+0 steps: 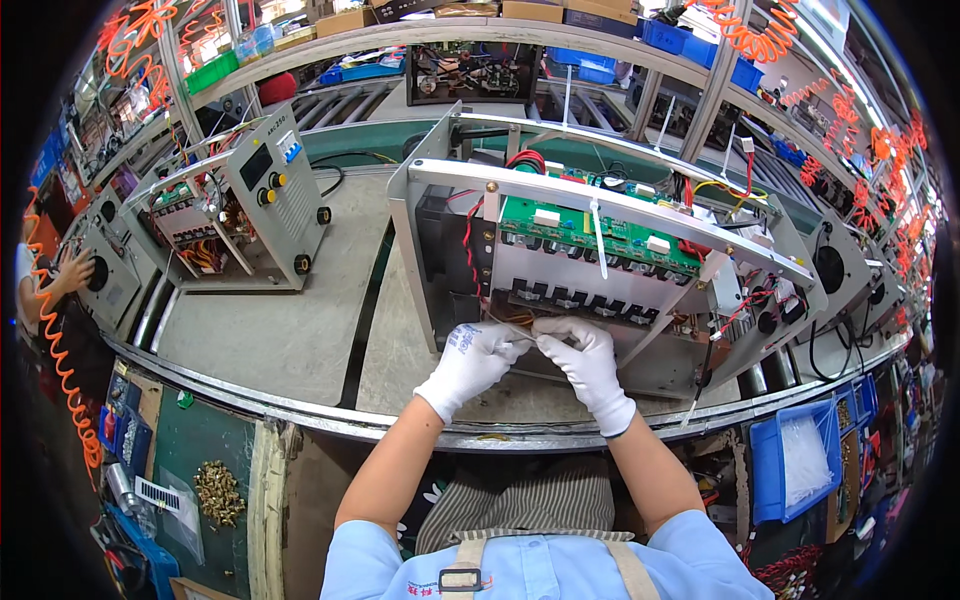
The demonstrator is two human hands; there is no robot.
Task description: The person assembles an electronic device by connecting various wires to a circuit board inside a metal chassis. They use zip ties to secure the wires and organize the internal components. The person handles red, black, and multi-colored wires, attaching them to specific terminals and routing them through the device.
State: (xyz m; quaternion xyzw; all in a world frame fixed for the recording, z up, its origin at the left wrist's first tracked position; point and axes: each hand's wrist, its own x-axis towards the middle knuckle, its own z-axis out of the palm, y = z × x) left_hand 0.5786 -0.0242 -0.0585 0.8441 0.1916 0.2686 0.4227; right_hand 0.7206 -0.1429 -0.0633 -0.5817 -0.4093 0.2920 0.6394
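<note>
Both forearms come up from the lower edge and meet at the front of an open grey metal chassis (440, 200) with a green circuit board (590, 228) inside, standing on the grey desk (290, 330). The white-gloved left hand (472, 358) is turned inward, its fingers (510, 335) pinched together on a thin white cable tie (535, 338). The white-gloved right hand (585, 358) faces it, fingers curled and closed on the same tie, the two hands touching just below the row of black components (575, 298). The tie sits at the chassis's lower front edge. Left of the hands the desk lies bare up to a second open grey unit with yellow knobs (250, 195); the desk's metal rim (300, 412) runs just beneath the wrists.
</note>
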